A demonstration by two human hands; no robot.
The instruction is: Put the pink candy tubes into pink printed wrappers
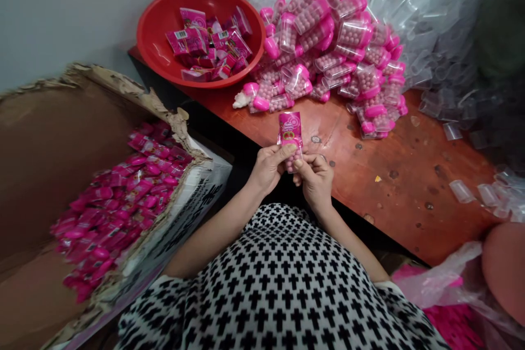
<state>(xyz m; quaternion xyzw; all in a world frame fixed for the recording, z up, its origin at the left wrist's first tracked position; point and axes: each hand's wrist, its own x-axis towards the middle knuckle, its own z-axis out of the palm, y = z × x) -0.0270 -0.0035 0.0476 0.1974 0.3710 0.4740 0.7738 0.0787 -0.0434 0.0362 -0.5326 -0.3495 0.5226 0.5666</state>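
My left hand (268, 167) and my right hand (316, 178) meet above the near edge of the wooden table (394, 175). Between them they pinch a small clear container of pink candy balls (292, 159) with a pink printed label sleeve (290, 128) sticking up from it. Left thumb and fingers press the sleeve's lower edge; right fingers curl around the container's bottom. A pile of filled candy containers with pink caps (332, 49) lies further back on the table.
A red plastic bowl (164, 38) of pink label sleeves stands at the table's far left. A torn cardboard box (82, 197) of finished pink packs sits at my left. Clear empty containers and plastic bags (451, 38) crowd the right; another pink-filled bag (451, 306) lies bottom right.
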